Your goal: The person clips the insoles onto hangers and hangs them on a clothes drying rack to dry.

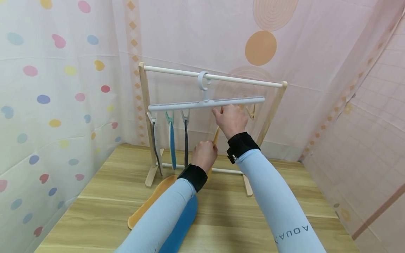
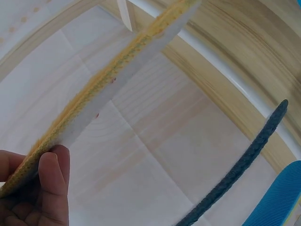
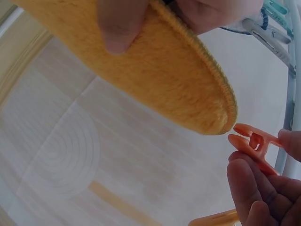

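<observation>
My left hand (image 1: 205,154) pinches a fuzzy yellow insole (image 3: 174,84) between thumb and fingers, holding it up under a pale blue clip hanger (image 1: 180,105). In the right wrist view, my right hand (image 3: 263,188) squeezes an orange clip (image 3: 256,143) by its handles, so its jaws stand apart. The insole's rounded tip is right at the clip's mouth; whether it lies between the jaws I cannot tell. Left of my hands, a grey insole (image 1: 155,144), a blue insole (image 1: 172,147) and a dark insole (image 1: 186,144) hang from clips.
The hanger hooks over the white bar (image 1: 171,71) of a wooden-ended rack (image 1: 145,91). A yellowish clip (image 1: 252,113) hangs at its right. On the wooden table (image 1: 104,203) lie an orange insole (image 1: 150,202) and a blue insole (image 1: 185,219), partly under my left forearm. Patterned curtains surround the table.
</observation>
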`<action>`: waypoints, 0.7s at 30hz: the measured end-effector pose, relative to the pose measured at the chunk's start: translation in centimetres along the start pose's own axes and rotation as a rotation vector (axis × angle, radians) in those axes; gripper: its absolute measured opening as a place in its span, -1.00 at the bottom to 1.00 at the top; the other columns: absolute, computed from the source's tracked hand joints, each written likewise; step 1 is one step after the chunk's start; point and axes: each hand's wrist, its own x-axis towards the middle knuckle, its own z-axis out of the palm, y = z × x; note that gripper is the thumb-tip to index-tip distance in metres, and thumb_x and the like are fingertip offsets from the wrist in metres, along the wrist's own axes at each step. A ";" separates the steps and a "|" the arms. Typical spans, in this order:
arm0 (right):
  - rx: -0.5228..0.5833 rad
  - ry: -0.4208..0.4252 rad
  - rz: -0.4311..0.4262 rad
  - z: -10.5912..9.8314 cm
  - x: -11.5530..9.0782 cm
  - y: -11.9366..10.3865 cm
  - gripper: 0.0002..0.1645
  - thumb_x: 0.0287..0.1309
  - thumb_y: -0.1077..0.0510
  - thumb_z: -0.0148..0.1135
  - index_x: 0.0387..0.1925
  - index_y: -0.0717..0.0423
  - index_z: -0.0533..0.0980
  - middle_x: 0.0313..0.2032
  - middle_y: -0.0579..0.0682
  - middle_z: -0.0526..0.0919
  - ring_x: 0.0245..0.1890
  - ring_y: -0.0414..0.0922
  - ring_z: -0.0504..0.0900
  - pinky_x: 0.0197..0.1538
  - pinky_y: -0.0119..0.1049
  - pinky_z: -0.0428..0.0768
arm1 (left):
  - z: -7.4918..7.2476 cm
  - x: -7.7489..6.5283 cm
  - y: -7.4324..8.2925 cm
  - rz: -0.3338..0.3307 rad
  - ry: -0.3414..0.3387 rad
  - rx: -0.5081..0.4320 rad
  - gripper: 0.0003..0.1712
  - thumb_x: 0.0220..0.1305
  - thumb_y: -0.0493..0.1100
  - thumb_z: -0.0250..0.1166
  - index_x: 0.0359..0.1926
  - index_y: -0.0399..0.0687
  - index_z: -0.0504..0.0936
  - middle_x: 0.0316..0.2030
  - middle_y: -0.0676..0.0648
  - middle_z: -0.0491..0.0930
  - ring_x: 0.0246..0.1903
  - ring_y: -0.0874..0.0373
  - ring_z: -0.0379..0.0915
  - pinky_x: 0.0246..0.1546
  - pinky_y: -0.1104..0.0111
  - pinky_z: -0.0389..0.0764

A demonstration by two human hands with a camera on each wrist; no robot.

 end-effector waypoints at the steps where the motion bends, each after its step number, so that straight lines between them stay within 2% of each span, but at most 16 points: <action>1: 0.002 -0.004 0.000 -0.1 -0.1 -0.1 -0.36 0.32 -0.26 0.17 -0.76 0.01 0.47 -0.78 -0.10 0.36 -0.72 -0.11 0.36 -0.67 -0.31 0.14 | 0.0 0.0 0.0 -0.003 0.003 0.000 -0.74 0.39 -0.17 0.24 -0.40 -0.23 0.69 -0.54 -0.12 0.62 -0.56 0.06 0.57 -0.55 0.23 0.58; 5: 0.019 -0.004 0.000 -0.1 -0.1 -0.3 -0.39 0.33 -0.23 0.17 -0.75 -0.02 0.53 -0.76 -0.10 0.48 -0.71 -0.10 0.41 -0.66 -0.30 0.17 | -0.1 0.1 -0.1 -0.005 0.015 -0.012 -0.75 0.39 -0.19 0.24 -0.38 -0.26 0.70 -0.55 -0.14 0.62 -0.59 0.08 0.56 -0.57 0.25 0.57; 14: 0.034 0.015 -0.011 -0.2 -0.3 -0.2 -0.37 0.34 -0.19 0.19 -0.80 -0.01 0.51 -0.81 -0.10 0.37 -0.78 -0.15 0.30 -0.70 -0.33 0.12 | -0.3 0.2 -0.2 0.005 0.030 -0.028 -0.71 0.40 -0.20 0.21 -0.43 -0.26 0.69 -0.61 -0.14 0.59 -0.64 0.05 0.53 -0.63 0.26 0.54; 21: 0.044 0.013 -0.012 -0.1 -0.4 -0.3 -0.36 0.35 -0.19 0.18 -0.82 -0.04 0.53 -0.82 -0.09 0.37 -0.77 -0.11 0.32 -0.70 -0.31 0.12 | -0.3 0.4 0.1 -0.004 0.032 -0.018 -0.72 0.41 -0.19 0.22 -0.41 -0.25 0.69 -0.57 -0.14 0.61 -0.60 0.04 0.56 -0.58 0.25 0.57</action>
